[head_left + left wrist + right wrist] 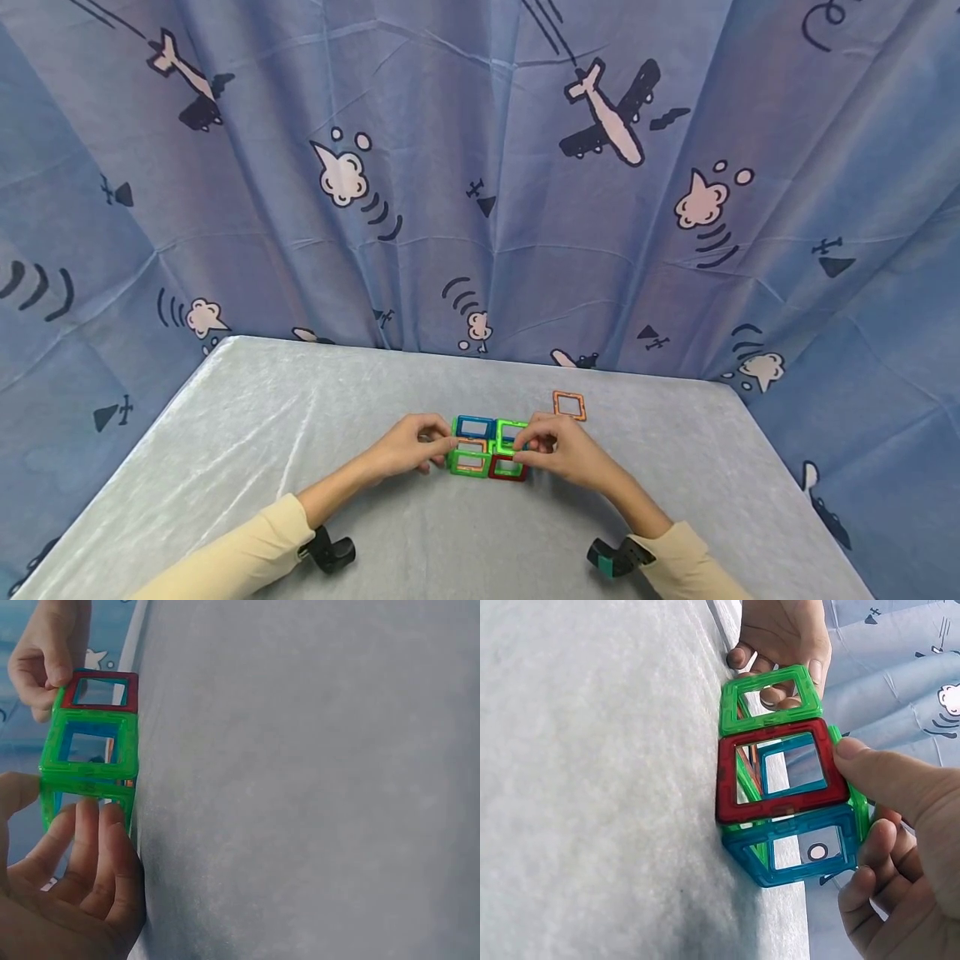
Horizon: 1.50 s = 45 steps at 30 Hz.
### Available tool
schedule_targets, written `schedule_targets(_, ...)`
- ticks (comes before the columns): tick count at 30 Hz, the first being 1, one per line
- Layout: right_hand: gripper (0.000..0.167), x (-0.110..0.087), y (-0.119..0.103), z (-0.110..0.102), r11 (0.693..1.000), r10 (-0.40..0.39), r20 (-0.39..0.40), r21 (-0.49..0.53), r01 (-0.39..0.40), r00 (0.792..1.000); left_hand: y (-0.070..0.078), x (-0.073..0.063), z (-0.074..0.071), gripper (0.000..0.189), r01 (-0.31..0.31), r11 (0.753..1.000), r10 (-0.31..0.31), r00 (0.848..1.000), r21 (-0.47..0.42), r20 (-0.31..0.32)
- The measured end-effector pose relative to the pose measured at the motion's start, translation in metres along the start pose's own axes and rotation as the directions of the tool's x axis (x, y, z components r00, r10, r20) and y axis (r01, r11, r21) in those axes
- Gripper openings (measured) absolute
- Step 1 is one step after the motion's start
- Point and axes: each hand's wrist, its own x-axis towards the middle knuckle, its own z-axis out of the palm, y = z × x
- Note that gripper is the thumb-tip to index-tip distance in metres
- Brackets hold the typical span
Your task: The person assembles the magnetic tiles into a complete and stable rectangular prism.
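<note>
A two-cell box of square magnetic tiles stands on the table between both hands. Its front has a green tile [129,742] beside a red tile [727,776]. A translucent blue tile [810,872] closes the right end, and a green tile [79,787] the left end. My left hand [411,446] holds that left end, thumb at the upper edge and fingertips against the tile's face. With thumb and fingers, my right hand [564,450] pinches a green tile [512,422] on top of the right cell. Orange tile frames show inside through the openings.
One loose orange square tile [568,393] lies on the table behind the right hand. A pale grey cloth covers the table [420,542]. Behind its far edge hangs a blue curtain [450,167] printed with planes. Both wrists wear black camera mounts [330,552].
</note>
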Motion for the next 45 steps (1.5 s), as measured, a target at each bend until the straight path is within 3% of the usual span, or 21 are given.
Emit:
schedule_targets(8,0.007,0.0,0.0,-0.001,0.999,-0.048,-0.008,-0.005,0.048,0.999,0.001,0.002,0.001,0.019,0.011,1.0,-0.011,1.0,0.0,-0.004)
schedule_targets(19,0.008,-0.001,0.0,-0.002,1.0,-0.002,-0.005,0.011,0.002,1.0,0.001,0.004,0.0,0.023,0.017,1.0,-0.017,1.0,-0.01,-0.009)
schedule_targets(29,0.008,-0.001,0.001,-0.002,1.0,0.016,-0.005,-0.001,-0.016,1.0,0.001,0.007,-0.001,0.039,0.065,0.996,-0.069,0.994,-0.058,-0.084)
schedule_targets(45,0.008,-0.001,0.004,-0.001,1.0,-0.026,-0.007,-0.001,0.026,1.0,-0.003,0.012,0.0,0.033,0.032,0.998,-0.036,0.995,-0.049,-0.088)
